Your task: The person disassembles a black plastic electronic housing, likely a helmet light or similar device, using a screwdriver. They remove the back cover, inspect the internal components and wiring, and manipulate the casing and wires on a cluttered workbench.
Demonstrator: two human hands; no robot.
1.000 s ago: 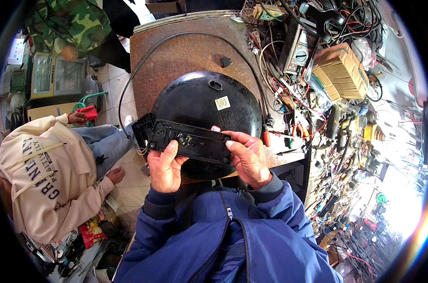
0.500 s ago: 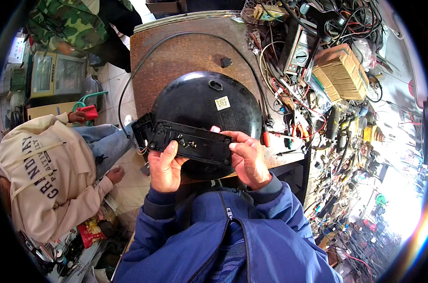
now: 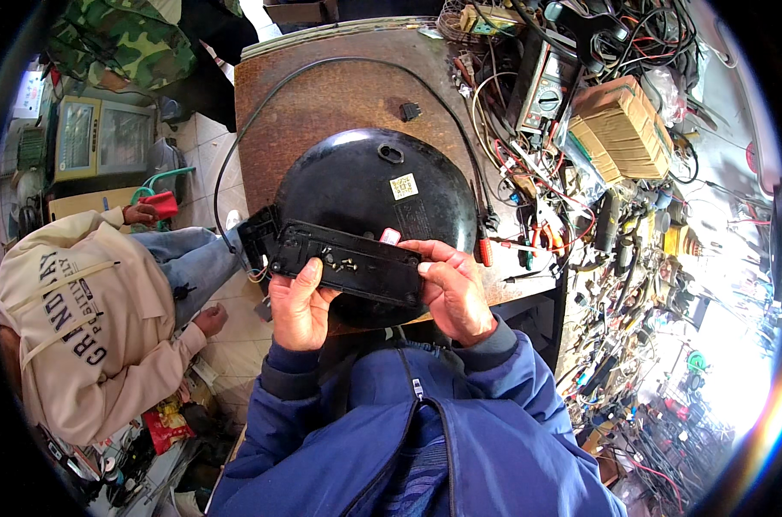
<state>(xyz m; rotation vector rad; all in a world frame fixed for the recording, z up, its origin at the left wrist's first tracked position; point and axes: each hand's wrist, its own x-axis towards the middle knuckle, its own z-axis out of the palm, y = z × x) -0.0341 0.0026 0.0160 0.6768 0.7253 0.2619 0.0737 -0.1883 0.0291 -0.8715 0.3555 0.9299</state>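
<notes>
My left hand [image 3: 298, 306] grips the left end of a black plastic panel [image 3: 382, 277], thumb on top; my right hand [image 3: 456, 293] grips its right end. Several small screws [image 3: 339, 263] lie loose on the panel. A black housing [image 3: 258, 233] with wires hangs at its left end. A small red-and-white piece [image 3: 390, 236] shows above the panel's far edge. Behind it, a large round black shell [image 3: 348, 168] with an oval hole and a square sticker lies face down on the wooden table [image 3: 288, 103]. A small black component [image 3: 410, 111] sits farther back.
A black cable [image 3: 356, 59] loops across the table. Tangled leads, a multimeter [image 3: 546, 99], pliers [image 3: 546, 241], a screwdriver [image 3: 486, 252] and a cardboard box [image 3: 623, 129] crowd the right. At left are a person in a cream hoodie [image 3: 107, 327] and another in camouflage [image 3: 124, 39].
The loose screws have shifted slightly on the panel. Both hands keep their grip with little movement. The camouflage-clad person's hand at top left has moved up, partly out of sight.
</notes>
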